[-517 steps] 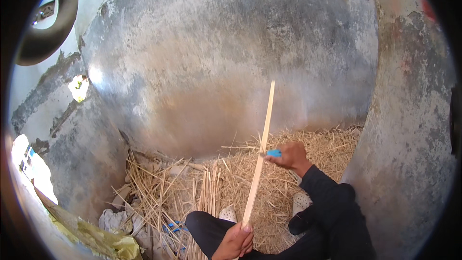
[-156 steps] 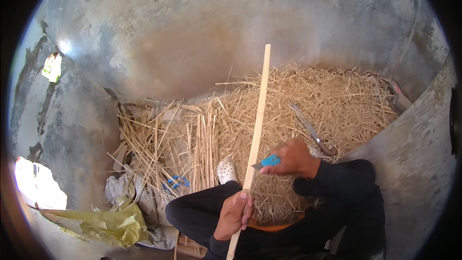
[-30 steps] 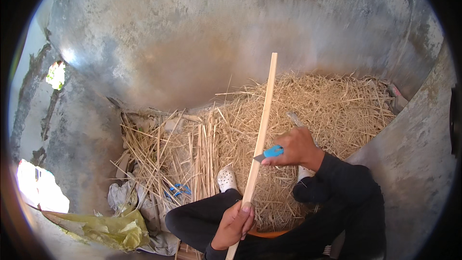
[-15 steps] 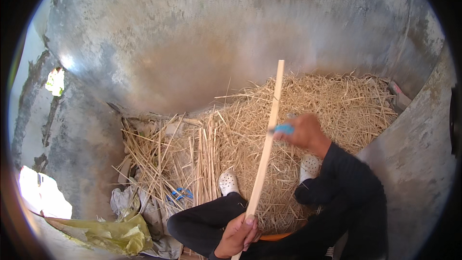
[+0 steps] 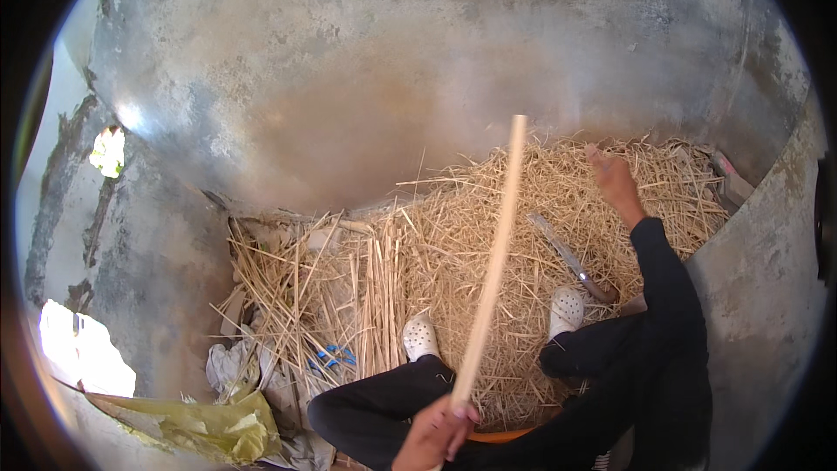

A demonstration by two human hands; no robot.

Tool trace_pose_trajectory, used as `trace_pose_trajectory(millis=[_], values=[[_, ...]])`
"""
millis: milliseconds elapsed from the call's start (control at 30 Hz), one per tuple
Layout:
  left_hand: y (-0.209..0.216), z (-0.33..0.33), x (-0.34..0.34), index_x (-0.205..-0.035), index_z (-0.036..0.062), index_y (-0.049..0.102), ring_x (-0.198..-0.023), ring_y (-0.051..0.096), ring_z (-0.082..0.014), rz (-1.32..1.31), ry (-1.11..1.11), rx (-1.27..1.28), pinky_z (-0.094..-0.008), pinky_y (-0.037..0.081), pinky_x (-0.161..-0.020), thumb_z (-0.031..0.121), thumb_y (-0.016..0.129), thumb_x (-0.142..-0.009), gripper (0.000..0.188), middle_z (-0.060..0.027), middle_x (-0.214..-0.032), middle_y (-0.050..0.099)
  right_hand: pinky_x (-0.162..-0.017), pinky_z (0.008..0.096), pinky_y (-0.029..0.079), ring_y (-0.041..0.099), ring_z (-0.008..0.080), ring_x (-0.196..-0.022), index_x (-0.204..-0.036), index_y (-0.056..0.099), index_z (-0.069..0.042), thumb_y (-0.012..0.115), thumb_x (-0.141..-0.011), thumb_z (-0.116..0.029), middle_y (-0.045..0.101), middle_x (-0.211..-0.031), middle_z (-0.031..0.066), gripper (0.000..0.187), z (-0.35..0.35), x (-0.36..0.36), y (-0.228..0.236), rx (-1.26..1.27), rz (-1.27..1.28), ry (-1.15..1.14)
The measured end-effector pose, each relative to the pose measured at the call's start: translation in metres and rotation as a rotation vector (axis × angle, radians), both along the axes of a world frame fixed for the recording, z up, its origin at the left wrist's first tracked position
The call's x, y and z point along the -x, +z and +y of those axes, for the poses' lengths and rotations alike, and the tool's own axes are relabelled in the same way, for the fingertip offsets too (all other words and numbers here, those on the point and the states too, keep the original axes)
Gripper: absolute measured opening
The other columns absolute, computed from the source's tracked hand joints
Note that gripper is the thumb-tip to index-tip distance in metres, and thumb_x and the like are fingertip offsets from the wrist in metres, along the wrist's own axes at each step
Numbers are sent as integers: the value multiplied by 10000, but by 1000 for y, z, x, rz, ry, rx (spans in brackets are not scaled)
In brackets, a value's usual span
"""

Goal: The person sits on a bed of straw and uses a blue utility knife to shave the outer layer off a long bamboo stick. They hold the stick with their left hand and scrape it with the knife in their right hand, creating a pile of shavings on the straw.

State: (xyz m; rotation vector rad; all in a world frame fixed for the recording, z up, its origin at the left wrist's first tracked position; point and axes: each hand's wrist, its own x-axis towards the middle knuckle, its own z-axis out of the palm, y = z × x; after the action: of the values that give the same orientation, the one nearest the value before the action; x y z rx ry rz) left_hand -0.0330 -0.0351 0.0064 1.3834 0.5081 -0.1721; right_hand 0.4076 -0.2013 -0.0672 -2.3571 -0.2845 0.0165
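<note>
My left hand [image 5: 434, 438] is wrapped round the lower end of a long, pale wooden strip [image 5: 495, 275]. The strip slants up and away from me, slightly blurred, its far end free above the shavings. My right hand [image 5: 617, 185] is off to the right, apart from the strip, over the far part of the shavings. Its fingers look curled, with one pointing up and left; what they hold, if anything, is hidden. Between my right forearm and the strip, a long-bladed knife [image 5: 571, 257] with a brown handle lies on the shavings, near my right shoe.
A thick bed of wood shavings [image 5: 462, 235] covers the floor. Thin strips [image 5: 379, 296] lie left of my white shoes [image 5: 421, 336]. A blue item [image 5: 334, 356] and a yellow sack [image 5: 218, 427] are at lower left. Grey walls [image 5: 366, 78] curve around; a block [image 5: 732, 181] stands at right.
My right hand has left the strip, moving right and away; the blue item in it no longer shows. The knife on the shavings is uncovered. My left hand keeps its hold.
</note>
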Motion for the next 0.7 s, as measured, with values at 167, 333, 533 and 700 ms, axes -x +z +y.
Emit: trace_pose_trajectory(millis=[167,333,533,700], values=[[-2,18,-25,-1209,12,429,-393,344,-58,-86,112,-27,-172,289,-386,257,377,-1012,318,9,-505,402,-468,374,433,546,254,-450,-642,691,-104,534,-778,-702,547,-489,88,633,68,154,26,-50,-351,721],[1,12,-23,-1205,18,404,-376,287,-67,-152,69,203,-186,277,-391,245,362,-1015,299,14,-498,346,-383,353,391,486,207,-347,-479,562,-87,456,-725,-817,448,-381,71,777,67,160,31,26,-451,714],[-3,15,-25,-1176,27,424,-373,283,-65,-135,90,236,-188,291,-414,243,361,-1016,276,20,-498,350,-369,342,386,499,219,-353,-484,558,-110,502,-736,-778,454,-390,54,717,76,185,19,-73,-493,842],[2,12,-28,-1165,9,424,-405,305,-48,-84,79,-14,-185,259,-408,231,406,-999,278,24,-516,365,-384,340,396,528,224,-374,-466,527,-142,579,-660,-780,503,-423,40,669,76,173,26,50,-511,773]])
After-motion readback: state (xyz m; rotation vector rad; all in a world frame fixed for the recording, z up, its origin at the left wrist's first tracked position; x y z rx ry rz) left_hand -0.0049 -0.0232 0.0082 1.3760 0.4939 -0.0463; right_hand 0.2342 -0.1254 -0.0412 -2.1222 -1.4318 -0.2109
